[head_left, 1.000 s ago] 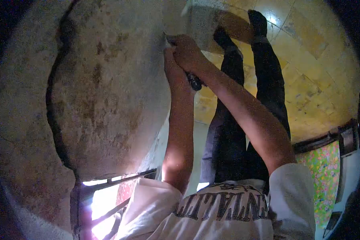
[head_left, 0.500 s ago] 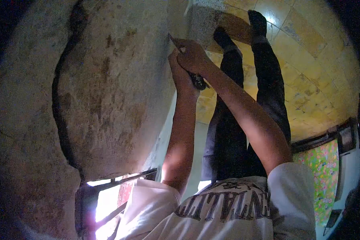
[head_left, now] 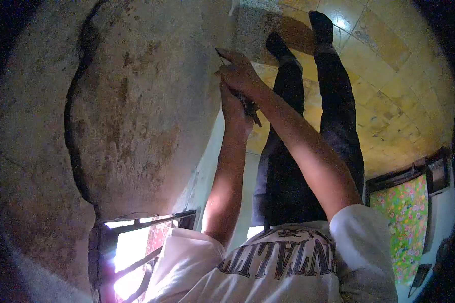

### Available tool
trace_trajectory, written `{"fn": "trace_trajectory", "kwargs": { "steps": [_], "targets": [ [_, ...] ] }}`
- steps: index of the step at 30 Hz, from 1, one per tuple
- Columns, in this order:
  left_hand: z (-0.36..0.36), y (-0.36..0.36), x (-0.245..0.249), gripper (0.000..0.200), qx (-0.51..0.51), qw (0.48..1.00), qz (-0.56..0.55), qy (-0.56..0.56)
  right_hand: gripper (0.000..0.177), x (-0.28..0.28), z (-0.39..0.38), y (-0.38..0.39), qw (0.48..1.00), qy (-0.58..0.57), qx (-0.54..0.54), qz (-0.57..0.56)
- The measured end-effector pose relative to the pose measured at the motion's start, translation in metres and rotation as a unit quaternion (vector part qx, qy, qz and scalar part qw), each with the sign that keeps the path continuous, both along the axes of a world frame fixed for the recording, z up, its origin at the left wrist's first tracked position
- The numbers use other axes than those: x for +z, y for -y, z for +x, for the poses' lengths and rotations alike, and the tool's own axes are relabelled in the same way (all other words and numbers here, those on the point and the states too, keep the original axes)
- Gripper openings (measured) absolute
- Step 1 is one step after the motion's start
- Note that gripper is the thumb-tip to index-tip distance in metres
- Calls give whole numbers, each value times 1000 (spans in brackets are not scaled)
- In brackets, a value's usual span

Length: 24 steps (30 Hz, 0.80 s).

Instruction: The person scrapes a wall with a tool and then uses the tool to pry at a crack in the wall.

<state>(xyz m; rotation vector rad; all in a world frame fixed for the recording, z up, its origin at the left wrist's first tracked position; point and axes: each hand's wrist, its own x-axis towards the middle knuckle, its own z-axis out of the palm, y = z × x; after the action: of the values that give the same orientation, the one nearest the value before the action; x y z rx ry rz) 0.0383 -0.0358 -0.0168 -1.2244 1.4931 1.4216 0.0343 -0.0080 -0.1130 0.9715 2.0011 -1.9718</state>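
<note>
Gripping tool (head_left: 250,107), L hand (head_left: 236,110), R hand (head_left: 241,74) fingers closed, axis slanting, tip to wall (head_left: 136,101)

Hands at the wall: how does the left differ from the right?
The right hand is farther along the rough stained plaster wall, a finger extended; the left hand sits just behind it. The right arm crosses the body; the left arm runs straight. Both meet at a dark-handled tool.

The stained wall (head_left: 136,111) is closing off the whole left, just beside the right hand (head_left: 240,76); the person's legs (head_left: 313,151) are crowding beneath; rightward, the tiled floor (head_left: 404,81) is lying open.
</note>
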Motion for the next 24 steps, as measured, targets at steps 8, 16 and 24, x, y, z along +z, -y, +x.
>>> {"fn": "trace_trajectory", "kwargs": {
  "steps": [8,16,24],
  "targets": [
    [-5,21,12,49,-95,989,-97,50,42,-6,-11,31,991,50,33,-119],
    [-10,42,16,50,-155,984,-83,38,43,1,-23,34,976,71,-54,-197],
    [-12,40,13,46,-149,984,-90,25,44,13,-29,32,996,50,-8,-78]
  ]
}}
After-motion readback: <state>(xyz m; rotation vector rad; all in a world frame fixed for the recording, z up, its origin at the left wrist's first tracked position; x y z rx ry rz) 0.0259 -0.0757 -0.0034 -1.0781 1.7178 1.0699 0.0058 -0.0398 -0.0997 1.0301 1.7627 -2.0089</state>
